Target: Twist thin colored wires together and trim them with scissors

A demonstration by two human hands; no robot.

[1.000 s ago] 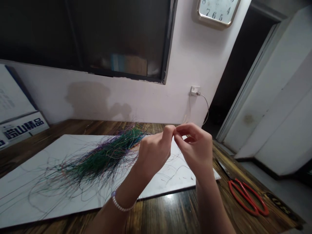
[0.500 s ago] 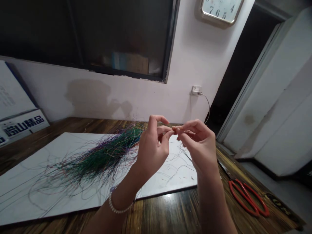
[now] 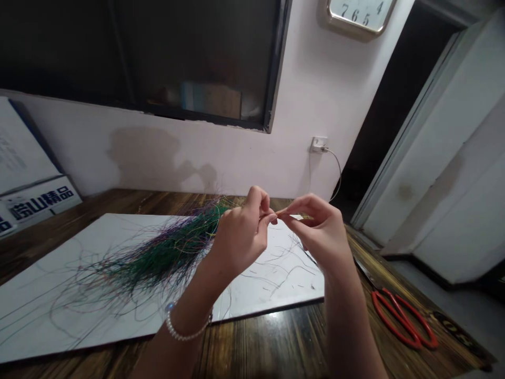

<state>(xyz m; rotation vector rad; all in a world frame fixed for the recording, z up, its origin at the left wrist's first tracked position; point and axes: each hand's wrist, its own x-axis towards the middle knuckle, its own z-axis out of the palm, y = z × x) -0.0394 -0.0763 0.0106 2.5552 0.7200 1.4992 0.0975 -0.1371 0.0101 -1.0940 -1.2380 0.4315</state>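
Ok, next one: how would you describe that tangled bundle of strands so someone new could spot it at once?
On the wooden table, a white board lies flat. Across it sprawls a long, loose bundle of fine green and purple strands, its narrow end reaching the person's left hand. Only stray single strands lie elsewhere on the board.

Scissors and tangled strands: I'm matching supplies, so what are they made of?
The strands look like fine enameled wire, glossy green and purple with springy curves, though plastic filament is possible. The scissors seem to have dark steel blades and glossy red plastic handles.
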